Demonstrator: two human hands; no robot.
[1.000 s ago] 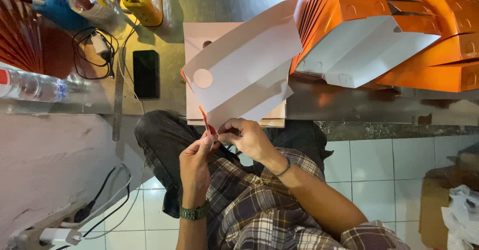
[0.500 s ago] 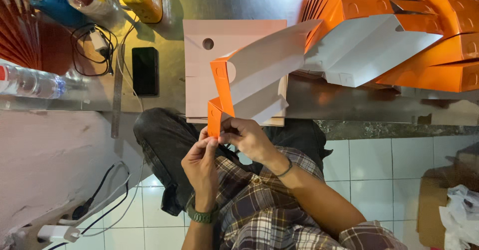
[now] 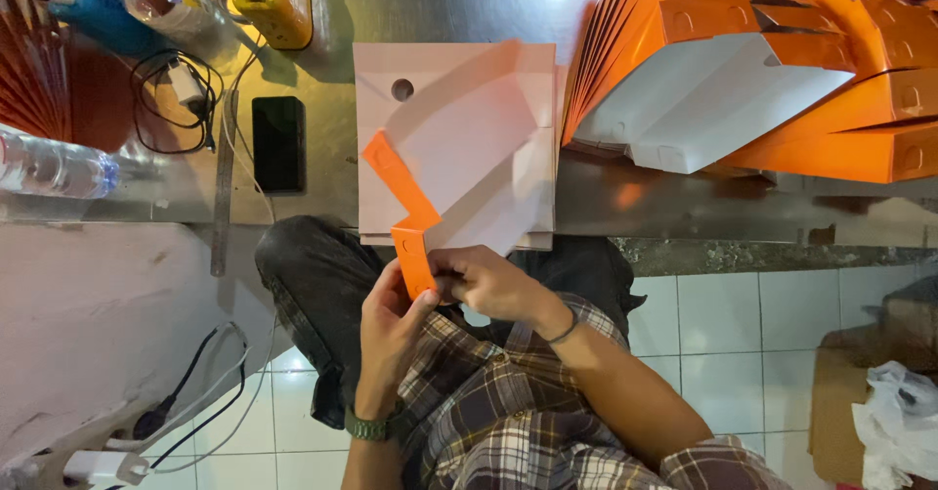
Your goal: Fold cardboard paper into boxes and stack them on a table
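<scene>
The left hand and the right hand are close together, both pinching the orange flap of a flat box blank above the lap, at the edge of the metal surface. The blank is only being bent; I judge most folding is left, while folded orange boxes are already piling at right. Compared with half a second ago, the blank is lying flatter and the orange strip is showing longer.

orange cartons, dark phone screen
</scene>
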